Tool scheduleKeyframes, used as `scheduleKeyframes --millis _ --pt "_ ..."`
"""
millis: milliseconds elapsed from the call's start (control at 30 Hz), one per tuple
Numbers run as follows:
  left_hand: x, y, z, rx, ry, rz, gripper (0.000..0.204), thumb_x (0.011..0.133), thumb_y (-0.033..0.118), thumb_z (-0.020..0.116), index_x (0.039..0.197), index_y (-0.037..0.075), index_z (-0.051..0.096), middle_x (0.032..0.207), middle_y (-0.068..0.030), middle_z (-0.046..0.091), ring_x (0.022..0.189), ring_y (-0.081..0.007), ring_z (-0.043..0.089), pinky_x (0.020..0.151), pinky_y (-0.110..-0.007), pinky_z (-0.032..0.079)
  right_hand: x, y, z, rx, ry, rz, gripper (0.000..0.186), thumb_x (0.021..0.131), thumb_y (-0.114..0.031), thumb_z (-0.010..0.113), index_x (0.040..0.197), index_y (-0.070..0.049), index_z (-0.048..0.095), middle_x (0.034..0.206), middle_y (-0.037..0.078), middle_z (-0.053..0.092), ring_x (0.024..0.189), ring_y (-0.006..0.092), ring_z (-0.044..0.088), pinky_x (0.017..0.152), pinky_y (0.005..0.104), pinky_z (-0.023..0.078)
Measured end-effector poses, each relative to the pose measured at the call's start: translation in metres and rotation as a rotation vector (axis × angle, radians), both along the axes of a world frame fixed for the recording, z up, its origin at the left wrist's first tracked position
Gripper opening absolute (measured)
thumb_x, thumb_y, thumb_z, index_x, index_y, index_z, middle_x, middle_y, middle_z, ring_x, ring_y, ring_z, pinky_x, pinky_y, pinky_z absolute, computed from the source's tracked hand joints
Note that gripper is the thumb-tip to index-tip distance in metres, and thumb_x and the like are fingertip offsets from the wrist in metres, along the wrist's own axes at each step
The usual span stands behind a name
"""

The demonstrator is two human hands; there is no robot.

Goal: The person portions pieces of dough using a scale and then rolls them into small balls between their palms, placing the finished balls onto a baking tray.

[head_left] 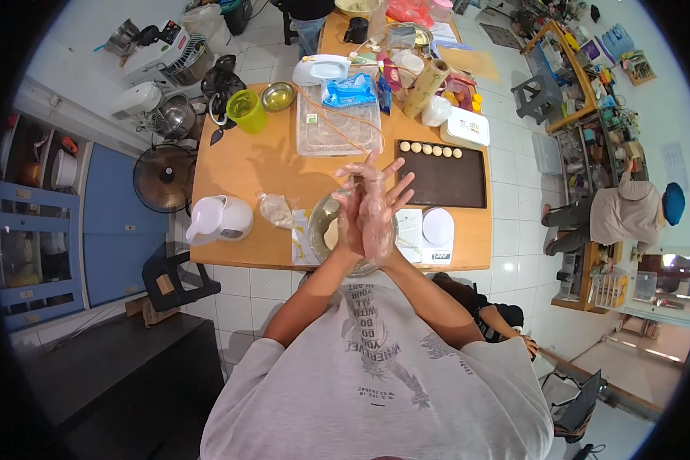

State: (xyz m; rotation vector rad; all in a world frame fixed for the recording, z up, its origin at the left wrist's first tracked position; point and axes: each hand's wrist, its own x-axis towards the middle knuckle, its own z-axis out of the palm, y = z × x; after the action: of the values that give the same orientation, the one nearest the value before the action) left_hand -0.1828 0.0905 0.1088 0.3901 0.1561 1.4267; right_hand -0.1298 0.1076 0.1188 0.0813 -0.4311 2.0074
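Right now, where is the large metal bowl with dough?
In the head view, the metal bowl sits at the near edge of the table, partly hidden by the left hand and right hand, between a plastic bag (left) and a white scale (right).

bowl [321,212]: shiny metal | tray [441,181]: matt | table [238,170]: smooth, wood-look

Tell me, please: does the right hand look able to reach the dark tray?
Probably yes: nothing visible blocks the way to the dark tray, just beyond the right hand, which touches the left hand over the metal bowl.
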Motion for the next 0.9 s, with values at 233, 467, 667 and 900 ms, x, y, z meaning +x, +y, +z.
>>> scheduleKeyframes --millis 233,467,667,900 --pt "-0.024 0.004 -0.006 -0.12 -0.196 0.034 0.128 0.079 0.098 0.046 0.17 0.013 0.018 0.174 -0.0157 0.024 0.16 -0.0307 0.025 0.129 -0.047 0.026 0.025 0.007 0.006 0.156 -0.594 -0.49 0.046 0.113 -0.039 0.044 0.13 -0.001 0.064 0.122 0.014 0.065 0.114 0.0284 0.058 0.102 0.0423 0.046" --pt "-0.031 0.021 0.001 -0.037 -0.137 0.192 0.122 0.085 0.095 0.04 0.17 0.011 0.019 0.174 -0.0212 0.021 0.163 -0.0356 0.016 0.133 -0.048 0.013 0.054 -0.036 -0.015 1.047 -1.597 -0.722 0.047 0.099 -0.035 0.069 0.14 -0.014 0.068 0.168 0.026 0.03 0.152 0.0545 0.023 0.121 0.0659 0.02" --pt "-0.024 0.019 -0.011 0.006 0.128 0.204 0.12 0.09 0.088 0.045 0.167 0.001 0.018 0.172 -0.0266 0.021 0.162 -0.0376 0.017 0.134 -0.048 0.011 0.045 -0.057 -0.032 0.831 -1.523 -0.61 0.06 0.098 -0.035 0.07 0.155 -0.02 0.057 0.17 0.029 0.021 0.156 0.0552 0.017 0.124 0.0664 0.015" --pt "-0.022 0.013 -0.01 0.039 0.149 0.189 0.116 0.092 0.086 0.043 0.166 -0.002 0.021 0.169 -0.0286 0.026 0.16 -0.0393 0.023 0.133 -0.051 0.014 0.048 -0.058 -0.022 1.007 -1.646 -0.651 0.054 0.105 -0.038 0.061 0.153 -0.015 0.058 0.169 0.029 0.021 0.157 0.0524 0.014 0.126 0.0646 0.012"
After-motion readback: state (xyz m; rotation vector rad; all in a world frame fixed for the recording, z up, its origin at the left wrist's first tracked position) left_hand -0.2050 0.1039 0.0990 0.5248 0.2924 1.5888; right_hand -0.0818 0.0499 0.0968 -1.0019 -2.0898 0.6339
